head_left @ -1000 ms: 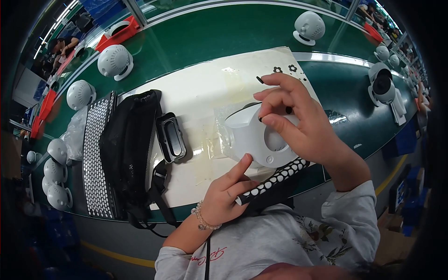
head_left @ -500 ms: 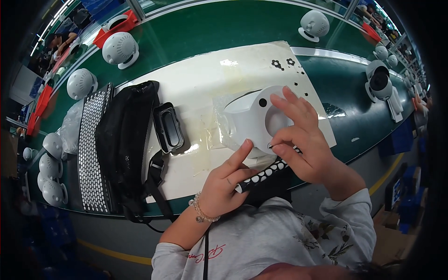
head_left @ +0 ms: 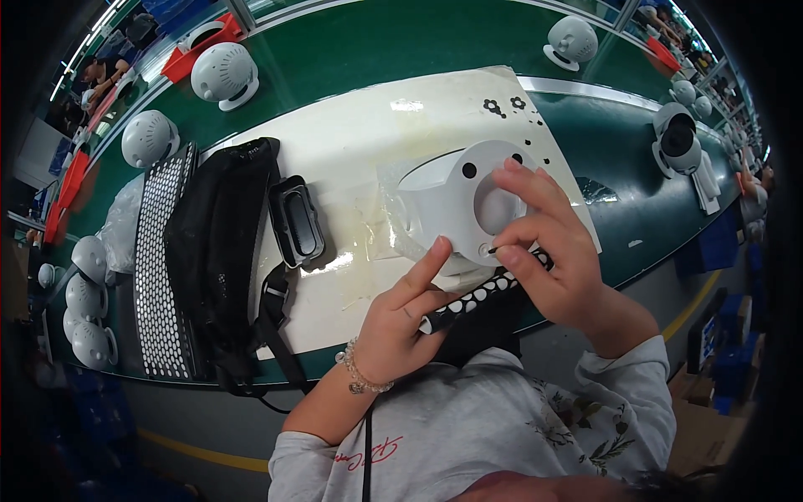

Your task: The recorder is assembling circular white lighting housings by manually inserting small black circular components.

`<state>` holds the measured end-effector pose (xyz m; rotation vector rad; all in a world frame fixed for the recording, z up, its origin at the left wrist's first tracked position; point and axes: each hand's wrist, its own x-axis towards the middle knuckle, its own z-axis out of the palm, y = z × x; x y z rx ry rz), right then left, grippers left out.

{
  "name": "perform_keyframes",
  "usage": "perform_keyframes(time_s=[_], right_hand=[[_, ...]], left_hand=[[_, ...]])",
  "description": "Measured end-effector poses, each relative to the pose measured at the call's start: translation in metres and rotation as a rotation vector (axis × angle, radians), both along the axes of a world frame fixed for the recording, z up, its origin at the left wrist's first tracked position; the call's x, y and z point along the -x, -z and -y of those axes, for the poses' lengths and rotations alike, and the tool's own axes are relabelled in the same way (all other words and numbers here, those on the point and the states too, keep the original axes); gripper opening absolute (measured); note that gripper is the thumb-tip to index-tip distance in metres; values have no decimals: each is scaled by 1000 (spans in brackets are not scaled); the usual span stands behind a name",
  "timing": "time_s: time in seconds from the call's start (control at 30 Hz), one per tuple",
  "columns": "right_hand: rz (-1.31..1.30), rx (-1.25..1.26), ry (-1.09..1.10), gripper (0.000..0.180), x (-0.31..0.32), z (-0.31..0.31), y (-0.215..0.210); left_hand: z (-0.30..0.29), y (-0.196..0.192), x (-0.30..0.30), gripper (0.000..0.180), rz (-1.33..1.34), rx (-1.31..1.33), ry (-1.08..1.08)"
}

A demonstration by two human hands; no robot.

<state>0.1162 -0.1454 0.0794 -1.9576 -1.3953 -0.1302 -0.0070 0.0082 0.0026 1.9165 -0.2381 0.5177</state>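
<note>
A white plastic housing (head_left: 447, 201) with a large round recess lies on its side on a clear plastic bag (head_left: 391, 209). Two black round pads (head_left: 469, 171) sit on its face, and a small bare circular seat (head_left: 484, 249) shows at its near edge. Thumb and index finger of my right hand (head_left: 552, 251) pinch a small dark pad (head_left: 493, 250), seen edge-on right beside that seat. My left hand (head_left: 410, 326) grips a black strip with white round spots (head_left: 477, 305), its index finger stretched out against the housing's near side.
Left of the housing are an open black case (head_left: 297, 222), a black fabric bag (head_left: 222, 251) and a larger white-spotted sheet (head_left: 163, 276). Several white round-headed devices (head_left: 224, 74) line the green bench. Loose black pad pieces (head_left: 493, 107) stick to the pale board (head_left: 351, 159).
My right fingertips have shifted slightly up and right, uncovering the small seat and the pad in the pinch. The view has moved a little; my left hand keeps its grip.
</note>
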Motion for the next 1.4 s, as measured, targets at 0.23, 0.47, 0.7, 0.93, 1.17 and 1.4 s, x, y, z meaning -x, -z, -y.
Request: perform_keyframes(time_s=[0.23, 0.47, 0.7, 0.93, 1.17, 1.4], right_hand=[[164, 94, -7, 2, -3, -1, -3], [523, 216, 15, 40, 13, 13, -7], [430, 189, 69, 40, 16, 14, -6], [297, -74, -193, 21, 8, 21, 21], [-14, -191, 166, 9, -12, 28, 25], [182, -2, 228, 19, -8, 35, 22]], left_hand=[[0, 1, -1, 45, 4, 30, -4], [2, -1, -3, 42, -4, 74, -12], [1, 0, -4, 19, 70, -27, -61], [2, 3, -1, 31, 17, 31, -61], [5, 1, -3, 26, 19, 35, -80], [8, 2, -5, 18, 44, -29, -129]])
